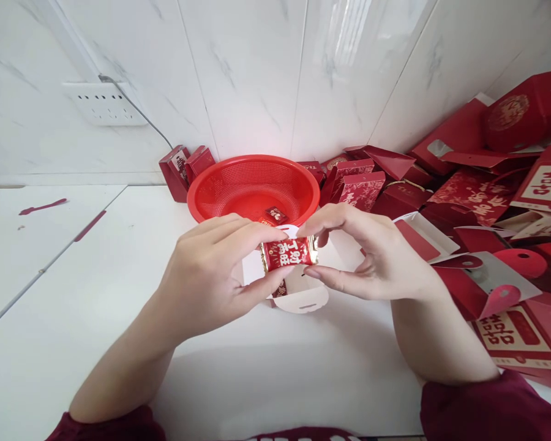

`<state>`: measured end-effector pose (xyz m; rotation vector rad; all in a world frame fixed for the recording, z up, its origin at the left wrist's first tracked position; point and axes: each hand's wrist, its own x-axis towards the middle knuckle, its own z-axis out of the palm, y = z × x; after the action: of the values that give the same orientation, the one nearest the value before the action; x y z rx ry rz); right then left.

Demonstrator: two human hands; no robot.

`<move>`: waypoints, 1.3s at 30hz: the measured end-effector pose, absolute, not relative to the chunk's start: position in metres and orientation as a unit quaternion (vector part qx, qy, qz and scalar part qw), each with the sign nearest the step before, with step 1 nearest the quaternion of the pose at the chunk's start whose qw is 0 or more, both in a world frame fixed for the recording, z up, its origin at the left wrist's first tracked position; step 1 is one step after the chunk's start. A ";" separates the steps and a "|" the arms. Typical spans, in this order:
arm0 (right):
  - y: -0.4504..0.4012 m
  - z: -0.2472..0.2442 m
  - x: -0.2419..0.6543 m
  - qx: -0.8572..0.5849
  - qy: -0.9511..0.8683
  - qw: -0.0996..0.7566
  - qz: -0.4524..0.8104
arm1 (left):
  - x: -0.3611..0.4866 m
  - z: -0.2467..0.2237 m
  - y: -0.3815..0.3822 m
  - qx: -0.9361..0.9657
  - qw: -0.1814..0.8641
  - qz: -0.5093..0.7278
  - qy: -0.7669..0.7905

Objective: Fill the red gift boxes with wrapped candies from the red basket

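Note:
A small wrapped candy (pixel 287 252), red with gold crimped ends and white characters, is held up in front of me. My left hand (pixel 215 272) pinches it between thumb and fingers at its left part. At its right end, my right hand (pixel 367 254) has thumb and forefinger closed on the wrapper's top and bottom edges. Right below the candy stands a small open paper box (pixel 305 300) with a white inside and slotted flaps spread out; a dark red printed piece shows inside it. The box is partly hidden by my hands and the candy.
Behind the box sits a red plastic basket (pixel 252 174) with a few wrapped candies (pixel 275 214) at its near side. Many red gift boxes (pixel 468 196) pile up on the right. Two small red boxes (pixel 183 168) stand left of the basket. A cable (pixel 138 110) hangs from a wall socket (pixel 103 104).

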<state>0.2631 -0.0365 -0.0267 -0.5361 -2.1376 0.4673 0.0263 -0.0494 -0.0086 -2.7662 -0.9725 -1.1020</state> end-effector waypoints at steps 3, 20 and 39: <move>-0.036 -0.027 0.263 -0.218 -0.863 0.422 0.172 | 0.027 -0.008 -0.049 -0.889 -0.005 -0.341 -0.307; -0.033 -0.030 0.263 -0.202 -0.880 0.391 0.177 | 0.030 -0.007 -0.047 -0.894 -0.113 -0.297 -0.316; -0.030 -0.036 0.258 -0.193 -0.896 0.373 0.145 | 0.033 -0.011 -0.049 -0.903 -0.107 -0.286 -0.301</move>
<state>0.2584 -0.0302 -0.0357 -0.4943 -2.2957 0.3709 0.0327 -0.0485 -0.0108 -3.0495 -1.0175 -0.9653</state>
